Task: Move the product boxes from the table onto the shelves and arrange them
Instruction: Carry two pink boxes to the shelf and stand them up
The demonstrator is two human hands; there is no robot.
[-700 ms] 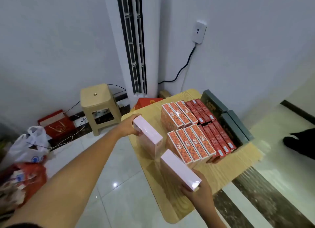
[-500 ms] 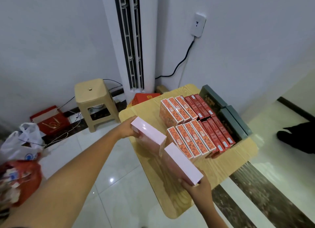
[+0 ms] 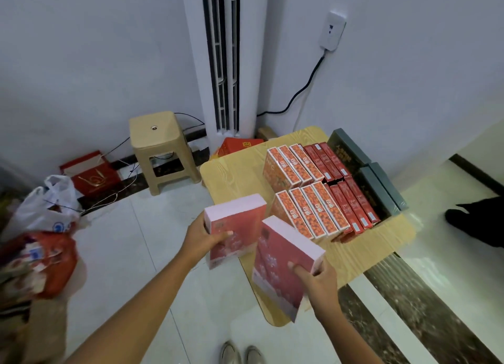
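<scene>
My left hand (image 3: 200, 238) grips one pink box (image 3: 237, 227) lifted over the table's left edge, its red front tilted toward me. In my right hand (image 3: 317, 282) is a second pink box (image 3: 283, 265), raised above the near part of the wooden table (image 3: 237, 173). On the table stand two rows of orange boxes (image 3: 308, 211), beside them dark red boxes (image 3: 351, 203), and grey-green boxes (image 3: 379, 189) along the far right edge. No shelves are in view.
A beige plastic stool (image 3: 161, 145) stands on the tiled floor left of the table. A tall white air conditioner (image 3: 226, 58) fills the corner behind. Red gift bags (image 3: 90, 173) and plastic bags (image 3: 41, 227) lie at the left. A dark shape (image 3: 480, 224) sits at the right.
Both pink boxes have been lifted off the table and tilted toward me, moving nearer and left. The view has dropped, showing my shoes.
</scene>
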